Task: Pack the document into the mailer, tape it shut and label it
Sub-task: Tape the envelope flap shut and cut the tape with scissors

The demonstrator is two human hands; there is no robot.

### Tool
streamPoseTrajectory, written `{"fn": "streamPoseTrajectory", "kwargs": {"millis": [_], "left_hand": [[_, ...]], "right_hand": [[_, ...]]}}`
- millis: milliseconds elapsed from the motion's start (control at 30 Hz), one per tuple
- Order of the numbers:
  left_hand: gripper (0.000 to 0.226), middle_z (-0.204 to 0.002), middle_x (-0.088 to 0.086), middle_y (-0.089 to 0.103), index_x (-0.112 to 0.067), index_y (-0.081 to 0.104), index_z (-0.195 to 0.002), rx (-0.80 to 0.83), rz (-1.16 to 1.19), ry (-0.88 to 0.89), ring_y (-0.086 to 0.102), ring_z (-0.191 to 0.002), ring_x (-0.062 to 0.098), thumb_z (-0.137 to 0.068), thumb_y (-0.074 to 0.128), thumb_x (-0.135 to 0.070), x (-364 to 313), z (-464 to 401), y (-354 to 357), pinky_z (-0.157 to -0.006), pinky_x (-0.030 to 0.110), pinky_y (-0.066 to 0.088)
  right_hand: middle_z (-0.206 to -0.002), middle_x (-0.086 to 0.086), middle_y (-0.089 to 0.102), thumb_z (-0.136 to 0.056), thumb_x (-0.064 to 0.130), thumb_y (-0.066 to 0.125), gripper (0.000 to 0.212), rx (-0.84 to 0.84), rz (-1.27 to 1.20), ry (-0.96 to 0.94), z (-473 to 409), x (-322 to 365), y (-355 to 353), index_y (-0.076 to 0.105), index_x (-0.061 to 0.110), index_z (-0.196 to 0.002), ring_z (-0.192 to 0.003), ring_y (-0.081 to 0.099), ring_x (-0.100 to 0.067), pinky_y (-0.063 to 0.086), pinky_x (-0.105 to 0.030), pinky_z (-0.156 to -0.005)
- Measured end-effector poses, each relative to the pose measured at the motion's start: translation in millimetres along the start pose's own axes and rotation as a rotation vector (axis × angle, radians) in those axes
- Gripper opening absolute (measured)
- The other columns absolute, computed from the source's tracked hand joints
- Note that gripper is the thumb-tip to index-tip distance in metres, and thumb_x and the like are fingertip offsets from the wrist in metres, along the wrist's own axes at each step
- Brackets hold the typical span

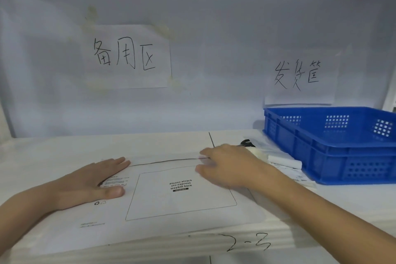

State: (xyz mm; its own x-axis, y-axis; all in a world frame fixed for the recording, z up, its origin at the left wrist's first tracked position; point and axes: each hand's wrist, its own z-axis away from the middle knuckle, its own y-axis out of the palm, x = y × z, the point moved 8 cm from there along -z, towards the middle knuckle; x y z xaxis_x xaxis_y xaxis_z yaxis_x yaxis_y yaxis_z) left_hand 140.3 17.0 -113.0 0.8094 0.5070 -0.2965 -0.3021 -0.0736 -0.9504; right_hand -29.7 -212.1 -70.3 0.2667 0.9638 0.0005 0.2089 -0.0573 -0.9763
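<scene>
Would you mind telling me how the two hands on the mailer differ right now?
The left hand lies flat, fingers straight and together, on the mailer's left part. The right hand is blurred, fingers bent at the mailer's far edge. Both touch the mailer.

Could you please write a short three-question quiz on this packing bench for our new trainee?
1. True or false: the left hand lies flat on the white mailer.
2. Which colour is the crate at the right of the bench: A red, B blue, C green?
3. Fill in: the printed box on the mailer reads "Please attach sto express ____ here".

Key
1. True; its fingers are straight, pressing the mailer's left part.
2. B; the blue crate stands right of the right hand.
3. waybill; no label is in that box yet.
</scene>
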Motion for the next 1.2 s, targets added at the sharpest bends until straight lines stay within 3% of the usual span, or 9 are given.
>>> {"fn": "streamPoseTrajectory", "kwargs": {"millis": [100,267,400,533,633,733,867,1033,1200], "left_hand": [[0.1,-0.151,-0.037,-0.002,-0.066,0.006,-0.134,0.013,-0.013,-0.014,-0.006,-0.143,-0.01,-0.045,0.023,-0.107,-3.8,0.1,0.9,-0.115,0.019,-0.001],[0.118,-0.149,-0.034,-0.006,-0.055,-0.001,-0.145,0.033,-0.079,-0.05,-0.009,-0.14,-0.009,-0.041,0.012,-0.108,-8.5,-3.6,6.0,-0.12,0.028,-0.005],[0.112,-0.152,-0.034,-0.006,-0.057,0.0,-0.145,0.041,-0.085,-0.067,-0.01,-0.141,-0.009,-0.045,0.012,-0.107,-4.6,-4.3,6.9,-0.12,0.029,-0.005],[0.119,-0.153,-0.032,-0.005,-0.053,0.001,-0.147,0.05,-0.108,-0.081,-0.009,-0.145,-0.005,-0.042,0.011,-0.108,-6.0,-4.9,6.0,-0.121,0.03,-0.004],[0.117,-0.153,-0.032,-0.006,-0.053,0.0,-0.148,0.058,-0.104,-0.082,-0.01,-0.145,-0.005,-0.044,0.013,-0.107,-10.3,-3.6,9.5,-0.121,0.031,-0.005],[0.115,-0.154,-0.032,-0.007,-0.054,0.0,-0.148,0.058,-0.104,-0.069,-0.01,-0.142,-0.009,-0.047,0.014,-0.106,-20.3,-3.1,12.8,-0.121,0.03,-0.005],[0.12,-0.157,-0.028,-0.007,-0.05,0.0,-0.151,0.067,-0.107,-0.085,-0.009,-0.143,-0.006,-0.045,0.01,-0.106,-31.7,-6.8,14.3,-0.121,0.031,-0.006],[0.123,-0.161,-0.024,-0.007,-0.047,0.0,-0.152,0.048,-0.148,-0.077,-0.01,-0.148,0.0,-0.044,0.005,-0.106,-45.8,-20.6,19.2,-0.121,0.034,-0.009],[0.087,-0.16,-0.022,0.012,-0.044,0.015,-0.154,-0.018,-0.199,-0.057,0.007,-0.15,0.004,-0.078,0.015,-0.087,-61.8,-36.6,12.5,-0.122,0.033,0.002]], "right_hand": [[-0.124,0.001,0.062,-0.096,0.045,0.041,0.038,-0.119,0.005,0.052,6.4,-28.0,-34.7,0.061,0.024,-0.121,-0.115,0.057,-0.024,0.045,-0.037,-0.083],[-0.089,0.011,0.063,-0.08,0.059,0.05,0.038,0.045,0.025,0.169,18.2,-70.7,-32.3,0.065,0.025,-0.082,-0.087,0.062,-0.018,0.051,-0.03,-0.071],[-0.089,0.003,0.067,-0.076,0.058,0.055,0.043,0.157,0.11,0.177,27.9,-82.8,-18.4,0.07,0.019,-0.087,-0.082,0.065,-0.021,0.05,-0.032,-0.066],[-0.069,0.006,0.045,-0.089,0.038,0.053,0.034,0.114,0.128,0.127,29.4,-76.4,-23.2,0.045,0.018,-0.062,-0.06,0.037,-0.013,0.026,-0.022,-0.055],[-0.073,0.005,0.057,-0.094,0.037,0.05,0.031,-0.025,0.055,0.154,26.9,-83.0,-42.5,0.059,0.017,-0.072,-0.065,0.043,-0.013,0.029,-0.022,-0.063],[-0.088,0.01,0.066,-0.098,0.039,0.048,0.029,-0.149,-0.178,0.174,27.9,-88.3,-67.2,0.068,0.02,-0.088,-0.083,0.058,-0.016,0.043,-0.035,-0.086],[-0.1,0.007,0.071,-0.1,0.032,0.048,0.024,-0.256,-0.59,0.128,27.7,-79.6,-80.8,0.069,0.021,-0.097,-0.094,0.066,-0.026,0.051,-0.043,-0.087],[-0.086,0.005,0.075,-0.104,0.02,0.041,0.024,-0.276,-1.083,0.076,7.6,-68.4,-76.1,0.064,0.013,-0.103,-0.093,0.065,-0.02,0.044,-0.035,-0.096],[-0.062,-0.005,0.043,-0.1,0.016,0.036,0.027,-0.125,-1.686,0.137,-18.3,-43.9,-57.4,0.058,0.004,-0.093,-0.058,0.042,-0.022,0.042,-0.034,-0.07]]}}
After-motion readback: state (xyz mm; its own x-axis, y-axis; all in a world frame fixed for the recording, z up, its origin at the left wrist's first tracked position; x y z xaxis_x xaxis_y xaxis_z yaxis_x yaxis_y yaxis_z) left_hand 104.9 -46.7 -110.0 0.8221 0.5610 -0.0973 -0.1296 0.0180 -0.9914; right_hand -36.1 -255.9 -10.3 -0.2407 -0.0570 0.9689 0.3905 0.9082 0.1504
